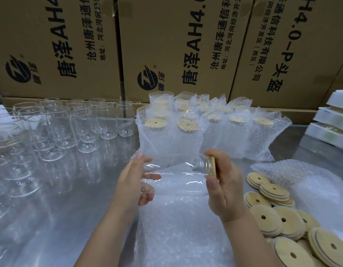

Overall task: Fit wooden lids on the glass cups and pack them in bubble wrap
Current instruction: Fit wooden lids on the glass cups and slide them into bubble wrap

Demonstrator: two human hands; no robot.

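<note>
Hard to see: glass cup (176, 176), clear, shown mostly by glints.
Cup and hands: sideways between them over the bubble wrap (176, 232); left hand (135, 182) curls round its base, right hand (225, 191) pinches the wooden lid (212, 167) at its mouth.
Pouches: lidded wrapped cups (188, 132) stand upright behind.

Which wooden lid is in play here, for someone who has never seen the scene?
Start at the metal table, then the bubble wrap sheet at its near edge. Above it, the right hand pinches one wooden lid. Unlike the loose lids lying flat beside it, it stands on edge.
</note>
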